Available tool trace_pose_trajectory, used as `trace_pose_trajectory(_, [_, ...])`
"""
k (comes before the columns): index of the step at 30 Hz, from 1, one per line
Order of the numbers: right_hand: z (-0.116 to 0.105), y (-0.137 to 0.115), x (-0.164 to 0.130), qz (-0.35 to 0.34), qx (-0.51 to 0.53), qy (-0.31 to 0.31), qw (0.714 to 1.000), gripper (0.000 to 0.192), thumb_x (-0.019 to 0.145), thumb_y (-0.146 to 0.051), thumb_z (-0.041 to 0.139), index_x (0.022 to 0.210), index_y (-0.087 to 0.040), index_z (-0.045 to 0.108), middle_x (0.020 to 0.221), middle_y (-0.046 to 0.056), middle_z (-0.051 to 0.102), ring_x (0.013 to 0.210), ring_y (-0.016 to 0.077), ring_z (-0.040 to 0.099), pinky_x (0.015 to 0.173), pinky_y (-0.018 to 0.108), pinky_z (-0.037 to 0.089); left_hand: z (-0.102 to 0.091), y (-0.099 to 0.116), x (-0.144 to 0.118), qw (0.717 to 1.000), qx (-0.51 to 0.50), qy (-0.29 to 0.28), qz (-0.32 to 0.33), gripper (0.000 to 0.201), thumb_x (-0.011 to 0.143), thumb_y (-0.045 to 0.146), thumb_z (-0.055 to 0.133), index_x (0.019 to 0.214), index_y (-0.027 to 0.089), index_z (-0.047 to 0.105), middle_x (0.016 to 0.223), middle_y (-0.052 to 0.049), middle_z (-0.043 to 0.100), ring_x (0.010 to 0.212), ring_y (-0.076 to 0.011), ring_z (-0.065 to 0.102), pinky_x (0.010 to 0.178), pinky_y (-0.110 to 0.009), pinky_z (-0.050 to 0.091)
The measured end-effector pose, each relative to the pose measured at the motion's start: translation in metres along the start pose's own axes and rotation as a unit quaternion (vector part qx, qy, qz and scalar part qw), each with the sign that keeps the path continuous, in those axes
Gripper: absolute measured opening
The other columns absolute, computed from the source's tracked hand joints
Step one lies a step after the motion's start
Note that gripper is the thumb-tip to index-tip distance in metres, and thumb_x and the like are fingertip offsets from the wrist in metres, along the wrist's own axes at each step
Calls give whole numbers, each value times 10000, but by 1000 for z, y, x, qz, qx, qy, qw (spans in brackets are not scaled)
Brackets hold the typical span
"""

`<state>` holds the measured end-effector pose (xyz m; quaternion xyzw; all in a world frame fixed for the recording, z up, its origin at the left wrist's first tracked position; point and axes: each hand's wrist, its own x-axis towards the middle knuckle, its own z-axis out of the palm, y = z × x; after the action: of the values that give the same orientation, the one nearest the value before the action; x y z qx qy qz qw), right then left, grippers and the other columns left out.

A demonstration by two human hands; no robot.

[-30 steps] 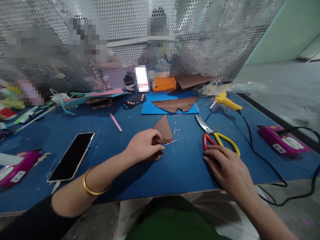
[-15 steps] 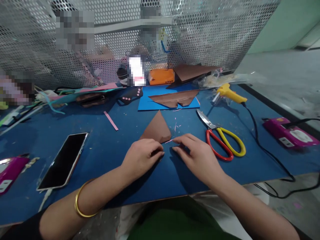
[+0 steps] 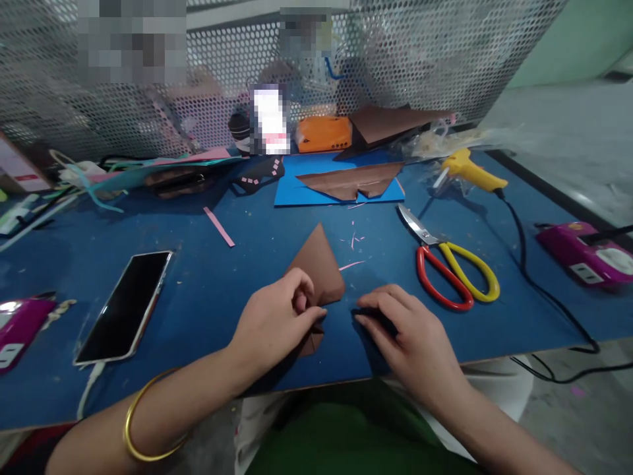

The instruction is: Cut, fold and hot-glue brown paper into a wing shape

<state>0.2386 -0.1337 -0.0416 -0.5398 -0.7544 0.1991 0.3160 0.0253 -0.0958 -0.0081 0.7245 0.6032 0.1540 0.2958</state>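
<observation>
From the head camera, looking down at a blue bench point(image 3: 208, 290), your right hand point(image 3: 410, 340) has left the scissors point(image 3: 452, 270) it was touching a second ago and come in to the middle, just right of the folded brown paper point(image 3: 319, 267). The scissors, with one red and one yellow handle, now lie untouched and shut on the bench to the right of that hand. This suggests cutting is set aside for the moment and both hands are attending to the paper. Your left hand point(image 3: 277, 323) has stayed on the paper throughout. Its fingers point(image 3: 301, 300) are curled and nearly closed, pinching the paper's lower edge and pressing it against the bench, while the paper's pointed tip aims away from you. Your right hand lies palm down, its fingers point(image 3: 383, 307) loosely spread and slightly bent, with the tips resting on the bench just beside the paper; it grips nothing, and you cannot tell whether the tips touch the paper's edge. A dark phone point(image 3: 123, 307) lies face up well to the left. Farther back, a blue sheet point(image 3: 297, 188) carries another brown cut-out, and a yellow glue gun point(image 3: 472, 170) rests at the back right.
</observation>
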Motion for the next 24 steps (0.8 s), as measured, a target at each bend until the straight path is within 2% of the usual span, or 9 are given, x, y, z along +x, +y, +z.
trace_pose_trajectory(3, [-1,0,-2,-4,2,-4,1000,119,963,-203,515,988,-213,632,977,64,661,865,204,609,744,337,472,3,0,4,1000,0,-2,-13,208,746,256,743,919,245,627,763,61,663,649,-136,595,595,-268,409])
trace_pose_trajectory(7, [-2,-2,4,3,-5,-11,1000,99,946,-187,545,970,-210,638,953,49,670,843,205,609,734,336,451,4,-3,7,1000,-16,-18,-3,131,767,236,721,882,249,659,796,53,671,684,-131,596,642,-271,422])
trace_pose_trajectory(13, [6,-11,22,29,27,-50,998,136,908,-139,591,985,-220,668,976,30,674,845,200,602,730,319,424,4,-9,9,999,-36,-24,26,137,780,235,720,909,259,680,809,56,678,697,-126,595,659,-266,421])
trace_pose_trajectory(19, [18,-14,29,21,-39,-25,999,110,905,-141,608,848,-209,674,841,8,665,726,175,553,672,305,358,5,-10,9,998,-44,-16,39,71,789,210,717,835,261,697,827,65,679,758,-125,609,678,-268,411])
trace_pose_trajectory(24, [18,-12,26,-11,-61,-10,998,114,924,-176,606,849,-209,685,860,12,679,718,173,546,673,307,355,2,-7,12,998,-50,-41,26,60,777,201,724,775,260,719,810,60,690,783,-138,631,687,-281,421])
